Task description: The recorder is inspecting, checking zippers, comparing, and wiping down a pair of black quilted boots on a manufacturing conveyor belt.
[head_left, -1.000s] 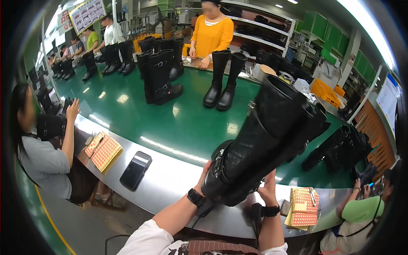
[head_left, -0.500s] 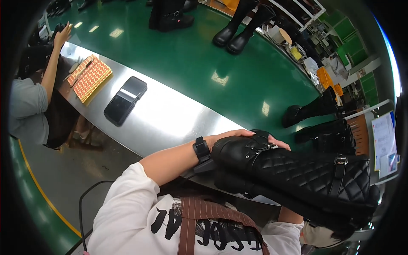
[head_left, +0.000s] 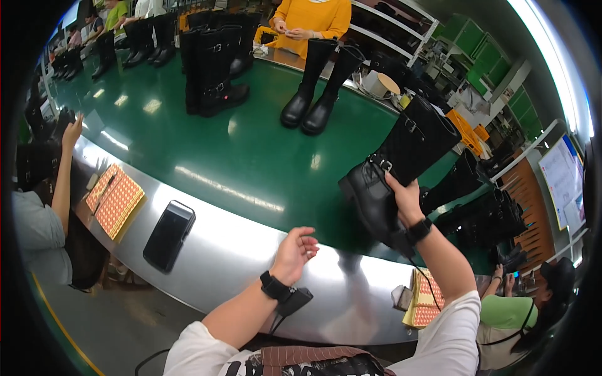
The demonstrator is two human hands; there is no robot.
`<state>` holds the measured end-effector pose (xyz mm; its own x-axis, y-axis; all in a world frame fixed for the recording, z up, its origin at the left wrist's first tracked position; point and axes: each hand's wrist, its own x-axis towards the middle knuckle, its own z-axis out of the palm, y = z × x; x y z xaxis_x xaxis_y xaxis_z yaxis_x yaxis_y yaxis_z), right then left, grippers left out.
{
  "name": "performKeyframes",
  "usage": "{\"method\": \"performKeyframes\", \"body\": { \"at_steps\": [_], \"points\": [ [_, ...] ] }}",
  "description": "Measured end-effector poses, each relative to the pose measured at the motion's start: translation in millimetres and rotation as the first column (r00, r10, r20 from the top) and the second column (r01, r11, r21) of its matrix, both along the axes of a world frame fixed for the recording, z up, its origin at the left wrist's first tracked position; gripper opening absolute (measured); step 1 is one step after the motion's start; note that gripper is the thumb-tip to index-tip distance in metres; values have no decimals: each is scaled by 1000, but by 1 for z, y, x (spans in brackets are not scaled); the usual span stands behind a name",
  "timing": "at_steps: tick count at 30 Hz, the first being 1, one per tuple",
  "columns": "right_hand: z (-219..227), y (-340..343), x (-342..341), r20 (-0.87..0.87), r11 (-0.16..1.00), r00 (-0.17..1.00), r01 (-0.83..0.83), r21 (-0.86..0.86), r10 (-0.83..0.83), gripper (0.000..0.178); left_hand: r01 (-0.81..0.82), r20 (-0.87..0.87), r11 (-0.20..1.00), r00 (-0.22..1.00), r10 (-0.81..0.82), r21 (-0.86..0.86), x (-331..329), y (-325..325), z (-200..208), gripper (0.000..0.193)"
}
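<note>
My right hand (head_left: pixel 406 202) grips a tall black boot (head_left: pixel 411 135) with buckled straps, its fingers wrapped round the back of the ankle. The boot hangs tilted above the green table surface, shaft toward the upper right and toe toward the lower left. Whether a second boot is behind it, I cannot tell. Over the steel table edge (head_left: pixel 219 232), my left hand (head_left: pixel 295 254) holds nothing; its fingers are loosely bent and apart. A black watch-like band circles each wrist, and a small black box (head_left: pixel 295 302) with a cable hangs by my left forearm.
A black phone (head_left: pixel 169 235) and a patterned notebook (head_left: pixel 114 199) lie on the steel strip at left. Another patterned pad (head_left: pixel 426 297) is at right. Black boots (head_left: pixel 320 88) stand across the green table (head_left: pixel 263 169). Co-workers are at left, right and a person in yellow (head_left: pixel 313 22) opposite.
The boot has gone from close before my chest to up and over the table, now in my right hand. My left hand has let go of it. The view has tilted upward.
</note>
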<state>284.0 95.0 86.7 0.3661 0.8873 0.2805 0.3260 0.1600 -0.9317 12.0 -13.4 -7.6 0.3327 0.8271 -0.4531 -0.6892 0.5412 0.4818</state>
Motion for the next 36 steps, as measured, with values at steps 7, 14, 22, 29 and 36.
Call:
{"method": "performKeyframes", "body": {
  "at_steps": [7, 14, 22, 29, 36],
  "points": [
    [8, 179, 26, 572, 875, 721, 485, -12, -392, 81, 86, -20, 996, 996, -87, -25, -2, -6, 7, 29],
    [-96, 180, 8, 878, 752, 451, 520, -405, 161, 78, 145, -65, 989, 987, -147, -37, -2, -8, 10, 23],
    [-69, 110, -15, 849, 815, 404, 324, -481, 341, 71, 160, -111, 986, 982, -154, 55, -1, -2, 11, 23],
    [-45, 36, 4, 746, 783, 330, 35, -621, 578, 55, 190, -143, 977, 974, -174, 102, 4, -2, 3, 22],
    [-5, -31, 8, 608, 651, 293, -71, -756, 738, 53, 191, -159, 975, 972, -173, 112, 3, -4, -5, 24]
  ]
}}
